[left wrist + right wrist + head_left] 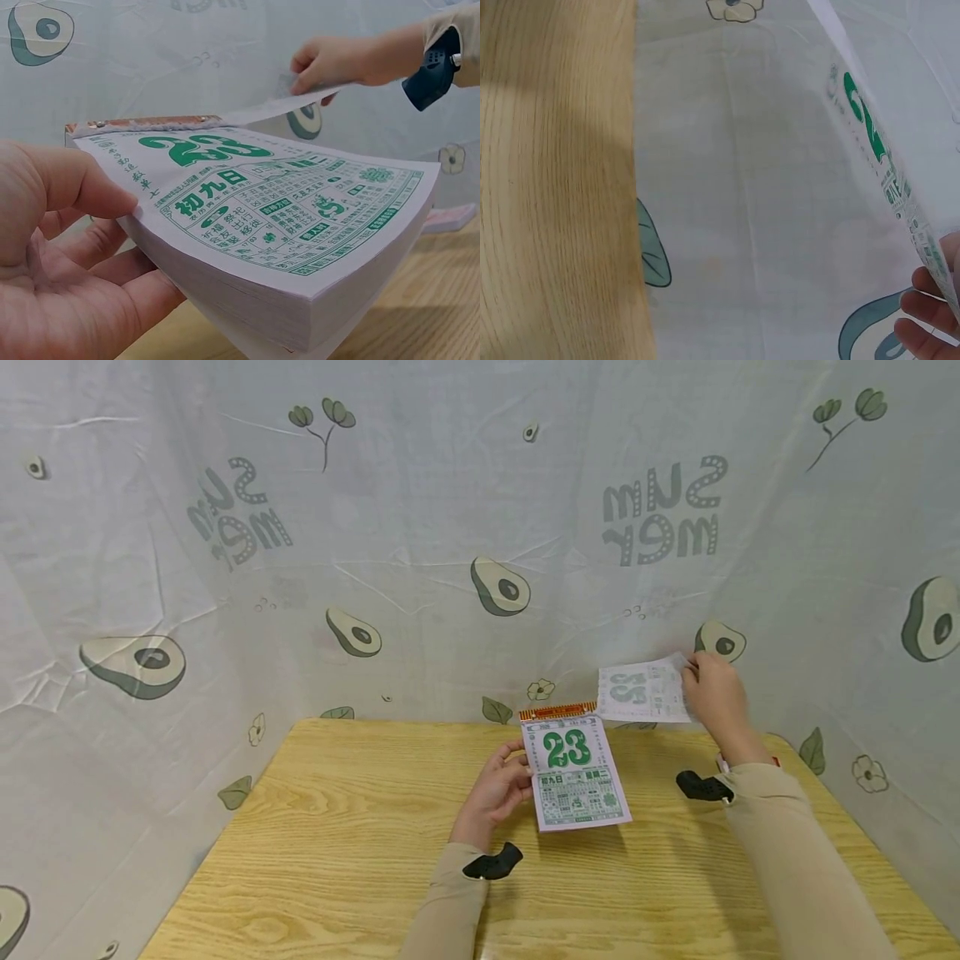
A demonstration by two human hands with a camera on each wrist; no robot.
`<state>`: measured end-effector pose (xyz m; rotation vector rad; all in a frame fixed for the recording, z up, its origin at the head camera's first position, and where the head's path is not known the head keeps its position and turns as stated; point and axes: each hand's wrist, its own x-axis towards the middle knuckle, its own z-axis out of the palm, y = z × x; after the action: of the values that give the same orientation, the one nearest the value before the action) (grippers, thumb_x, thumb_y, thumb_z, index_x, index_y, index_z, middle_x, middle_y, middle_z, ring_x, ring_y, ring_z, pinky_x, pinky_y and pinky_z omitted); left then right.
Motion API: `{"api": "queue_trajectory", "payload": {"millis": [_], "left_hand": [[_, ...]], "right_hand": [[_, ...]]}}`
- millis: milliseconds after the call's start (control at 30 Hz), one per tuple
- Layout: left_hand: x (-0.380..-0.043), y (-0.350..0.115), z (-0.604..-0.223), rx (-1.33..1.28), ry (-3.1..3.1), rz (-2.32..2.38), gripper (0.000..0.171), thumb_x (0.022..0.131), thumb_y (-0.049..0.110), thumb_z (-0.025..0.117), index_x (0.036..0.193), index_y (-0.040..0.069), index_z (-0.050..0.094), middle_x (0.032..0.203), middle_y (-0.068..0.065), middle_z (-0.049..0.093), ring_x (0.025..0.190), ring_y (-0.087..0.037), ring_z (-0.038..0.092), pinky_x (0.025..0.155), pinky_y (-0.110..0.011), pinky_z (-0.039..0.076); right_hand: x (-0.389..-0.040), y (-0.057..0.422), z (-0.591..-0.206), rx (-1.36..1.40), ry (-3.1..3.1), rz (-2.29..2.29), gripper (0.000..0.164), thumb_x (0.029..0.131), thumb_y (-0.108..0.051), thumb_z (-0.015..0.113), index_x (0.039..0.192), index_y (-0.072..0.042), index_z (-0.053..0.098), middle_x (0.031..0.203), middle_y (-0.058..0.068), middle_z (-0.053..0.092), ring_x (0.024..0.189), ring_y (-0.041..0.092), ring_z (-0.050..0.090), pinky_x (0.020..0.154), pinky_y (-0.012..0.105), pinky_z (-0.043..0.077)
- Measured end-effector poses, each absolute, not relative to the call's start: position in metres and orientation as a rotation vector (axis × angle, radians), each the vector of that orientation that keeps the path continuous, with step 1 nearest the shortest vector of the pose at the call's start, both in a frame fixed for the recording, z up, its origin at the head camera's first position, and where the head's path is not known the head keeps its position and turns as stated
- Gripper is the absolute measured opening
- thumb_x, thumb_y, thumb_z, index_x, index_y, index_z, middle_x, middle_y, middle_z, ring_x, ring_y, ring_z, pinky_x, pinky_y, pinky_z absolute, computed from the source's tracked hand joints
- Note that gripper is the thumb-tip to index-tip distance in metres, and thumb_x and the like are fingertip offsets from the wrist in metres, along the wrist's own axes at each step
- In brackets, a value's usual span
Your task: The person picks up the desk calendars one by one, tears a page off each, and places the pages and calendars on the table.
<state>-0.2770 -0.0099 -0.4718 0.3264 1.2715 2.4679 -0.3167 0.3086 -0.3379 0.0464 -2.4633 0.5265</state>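
A thick tear-off calendar [576, 777] with a green 23 on its front page is held tilted above the table. My left hand [498, 789] grips its left edge, thumb [90, 184] on the front page and fingers beneath. A red and gold binding strip [557, 712] runs along its top. Up and to the right, my right hand [717, 693] pinches the far edge of a thin calendar page [645, 691], whose green print shows in the right wrist view. The page's other end meets the strip's right corner; whether it is still attached there I cannot tell.
A wooden table [360, 802] lies below, with a pale curtain [420, 485] printed with avocados hanging behind and at the sides. Partly hidden behind the right forearm is a small white and red object [723, 763] near the table's back right.
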Motion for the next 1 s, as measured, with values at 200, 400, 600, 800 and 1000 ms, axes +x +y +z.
{"api": "queue_trajectory", "payload": {"millis": [200, 400, 600, 800, 1000], "left_hand": [[-0.2763, -0.0098, -0.4726, 0.341, 1.259, 2.465, 0.044, 0.089, -0.012, 0.042, 0.125, 0.014, 0.043, 0.103, -0.001, 0.065, 0.084, -0.016, 0.068, 0.074, -0.035, 0.054], [-0.276, -0.0088, -0.4727, 0.333, 1.259, 2.468, 0.043, 0.089, -0.013, 0.042, 0.123, 0.013, 0.044, 0.103, -0.003, 0.065, 0.085, -0.017, 0.067, 0.075, -0.035, 0.054], [-0.2751, -0.0084, -0.4716, 0.337, 1.264, 2.467, 0.041, 0.089, -0.013, 0.042, 0.121, 0.014, 0.045, 0.103, -0.003, 0.066, 0.085, -0.018, 0.067, 0.075, -0.035, 0.054], [-0.274, -0.0079, -0.4709, 0.367, 1.272, 2.456, 0.042, 0.09, -0.013, 0.042, 0.123, 0.013, 0.044, 0.103, -0.002, 0.065, 0.086, -0.017, 0.067, 0.075, -0.035, 0.054], [-0.2745, -0.0071, -0.4713, 0.359, 1.293, 2.451, 0.043, 0.089, -0.013, 0.042, 0.126, 0.009, 0.043, 0.103, -0.003, 0.065, 0.086, -0.018, 0.067, 0.075, -0.035, 0.055]], "right_hand": [[-0.3157, 0.3076, -0.3339, 0.042, -2.46, 0.526, 0.024, 0.097, -0.005, 0.048, 0.107, 0.014, 0.057, 0.102, 0.032, 0.057, 0.089, 0.045, 0.055, 0.078, 0.057, 0.046], [-0.3155, 0.3076, -0.3338, 0.039, -2.468, 0.528, 0.023, 0.097, -0.005, 0.048, 0.107, 0.015, 0.057, 0.102, 0.033, 0.056, 0.09, 0.044, 0.054, 0.078, 0.056, 0.045], [-0.3164, 0.3096, -0.3357, 0.017, -2.485, 0.532, 0.024, 0.097, -0.005, 0.049, 0.108, 0.015, 0.057, 0.104, 0.032, 0.056, 0.091, 0.043, 0.053, 0.079, 0.056, 0.045], [-0.3157, 0.3114, -0.336, -0.004, -2.493, 0.527, 0.024, 0.098, -0.006, 0.048, 0.109, 0.014, 0.057, 0.106, 0.032, 0.056, 0.091, 0.044, 0.053, 0.078, 0.056, 0.045], [-0.3145, 0.3115, -0.336, -0.012, -2.489, 0.539, 0.025, 0.098, -0.006, 0.048, 0.11, 0.015, 0.056, 0.104, 0.032, 0.056, 0.09, 0.043, 0.053, 0.078, 0.056, 0.046]]}}
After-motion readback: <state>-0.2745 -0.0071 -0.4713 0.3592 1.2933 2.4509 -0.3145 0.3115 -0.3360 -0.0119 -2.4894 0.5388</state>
